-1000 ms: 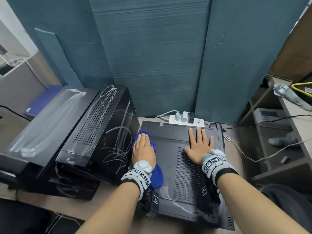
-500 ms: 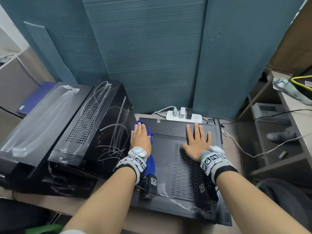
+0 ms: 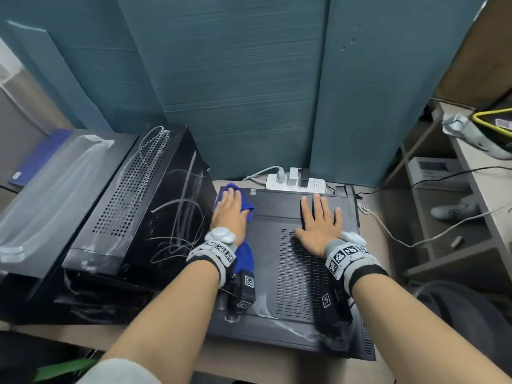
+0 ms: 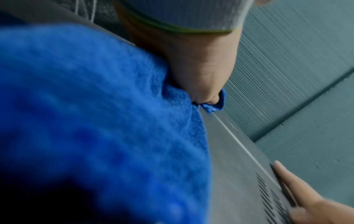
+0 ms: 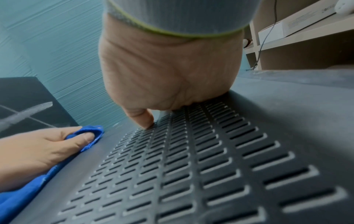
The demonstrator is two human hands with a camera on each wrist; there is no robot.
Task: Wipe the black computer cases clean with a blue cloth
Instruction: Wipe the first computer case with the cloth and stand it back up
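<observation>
— Where's the blue cloth point(image 3: 243, 209)?

— On the far left corner of the flat black case point(image 3: 266, 261), pinned under the left hand point(image 3: 230, 214). The fingers lie straight over it, pressing down; from the right wrist view the thumb point(image 5: 84, 138) tucks against a fold of the cloth, and a tail of it trails back under the wrist.

— And the other hand?

— The right hand point(image 3: 318, 228) is spread flat, palm down on the same case, fingers splayed at the top of the vent slots point(image 3: 299, 275). It holds nothing.

— Anything round about?

— Two more black cases point(image 3: 133, 206) lean just beside it on the left, streaked with pale marks. A white power strip point(image 3: 296, 182) sits behind the flat case against the teal panels point(image 3: 235, 92), and shelves point(image 3: 448, 217) stand to the right.
</observation>
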